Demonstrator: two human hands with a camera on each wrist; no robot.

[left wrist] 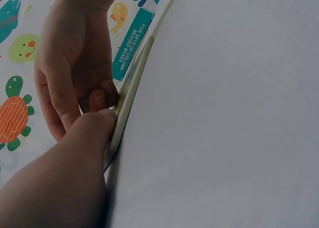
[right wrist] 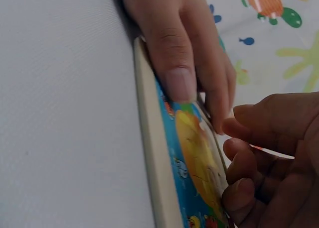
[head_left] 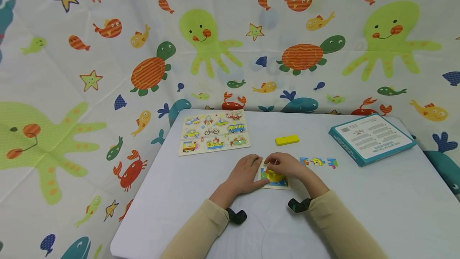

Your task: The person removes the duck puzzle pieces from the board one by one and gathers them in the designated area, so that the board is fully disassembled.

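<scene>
Both of the person's hands are at a small picture puzzle (head_left: 279, 182), which lies flat on the white desk (head_left: 399, 195) near its middle. The puzzle has a pale rim and a blue picture with a large yellow figure (head_left: 274, 176) in it.

The left hand (head_left: 245, 176) lies along the puzzle's left side, fingers fairly straight and pointing away from the person, its thumb resting on the picture. The right hand (head_left: 288, 167) is over the far part of the puzzle, fingers bent, thumb and fingertips close together — whether they pinch anything cannot be told from these views. The fingertips of the two hands are near each other at the far left corner.

Just beyond the right wrist, three loose puzzle pieces (head_left: 317, 162) lie in a row: one blue and orange, one mostly yellow, one blue with green and pink. Past the puzzle, well within the desk, is a yellow block (head_left: 287, 140). A larger board of vehicle pictures (head_left: 215, 132) — a bus, a bicycle and a car among them — lies at the far left, and a teal box (head_left: 372, 139) with a white printed panel at the far right. Beige sleeves (head_left: 201, 227) cover both forearms. Behind the desk hangs a white cloth (head_left: 223, 87) printed with sea creatures.
</scene>
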